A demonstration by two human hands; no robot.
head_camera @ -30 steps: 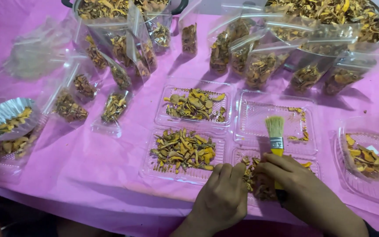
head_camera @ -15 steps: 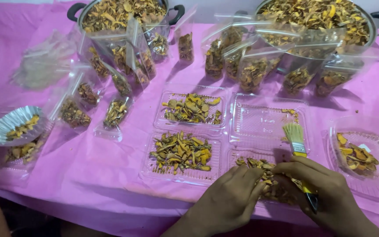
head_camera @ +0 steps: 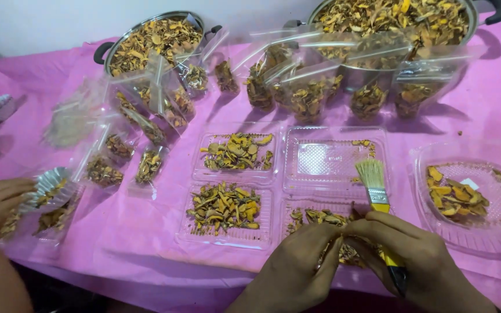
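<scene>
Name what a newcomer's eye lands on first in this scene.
The bright pink table cover, strewn with dried yellow-brown slices in clear trays and standing bags. At the near edge, the right hand holds a yellow-handled brush, with the left hand beside it. Two heaped steel pots stand behind.

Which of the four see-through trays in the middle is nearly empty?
The back right tray, just behind the paintbrush. It holds only a few yellow crumbs along its edge, while the other three trays carry heaps of dried yellow pieces.
</scene>
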